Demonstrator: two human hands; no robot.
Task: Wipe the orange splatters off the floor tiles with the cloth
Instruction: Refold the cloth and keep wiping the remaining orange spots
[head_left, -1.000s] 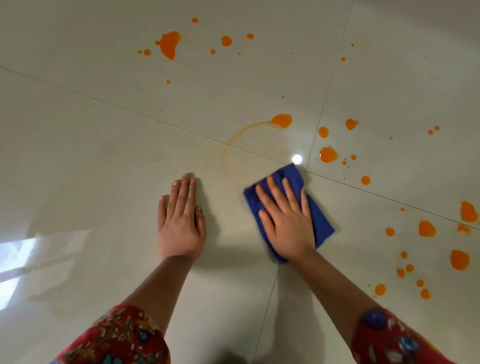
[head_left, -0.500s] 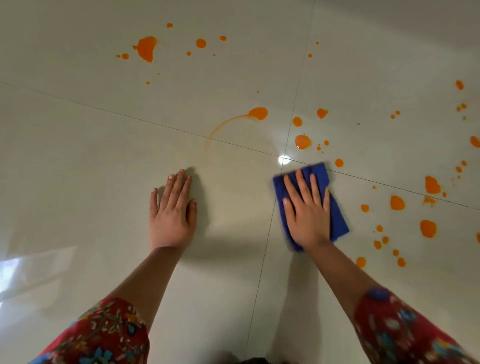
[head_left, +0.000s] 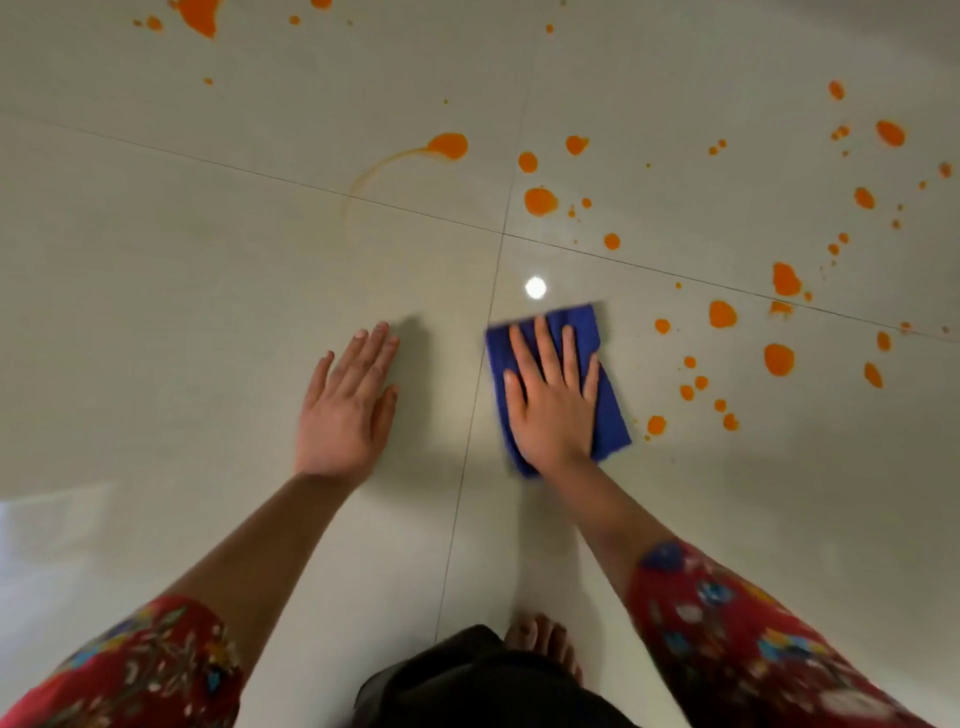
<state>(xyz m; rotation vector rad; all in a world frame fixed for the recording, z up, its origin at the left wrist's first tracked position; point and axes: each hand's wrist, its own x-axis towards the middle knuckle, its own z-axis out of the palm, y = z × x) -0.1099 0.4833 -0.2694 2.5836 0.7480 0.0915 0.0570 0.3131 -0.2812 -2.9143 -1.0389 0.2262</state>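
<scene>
A folded blue cloth (head_left: 608, 410) lies flat on the glossy beige floor tiles (head_left: 156, 291), just right of a grout line. My right hand (head_left: 553, 402) presses down on the cloth with fingers spread. My left hand (head_left: 348, 405) rests flat on the bare tile to the left, holding nothing. Orange splatters dot the floor beyond and to the right: a large drop with a curved smear (head_left: 448, 145), a blob (head_left: 540, 201) past the cloth, and several spots (head_left: 778, 358) to the right. More orange marks (head_left: 200, 15) sit at the far left top.
Grout lines cross at a joint (head_left: 503, 234) just beyond the cloth. A bright light reflection (head_left: 535, 287) shines on the tile in front of the cloth. My bare foot (head_left: 545, 647) and dark clothing (head_left: 467, 680) show at the bottom edge.
My right hand has slid the cloth to the right across the grout line and back toward me. The left hand has stayed flat on the tile. The view has tilted down, showing my foot.
</scene>
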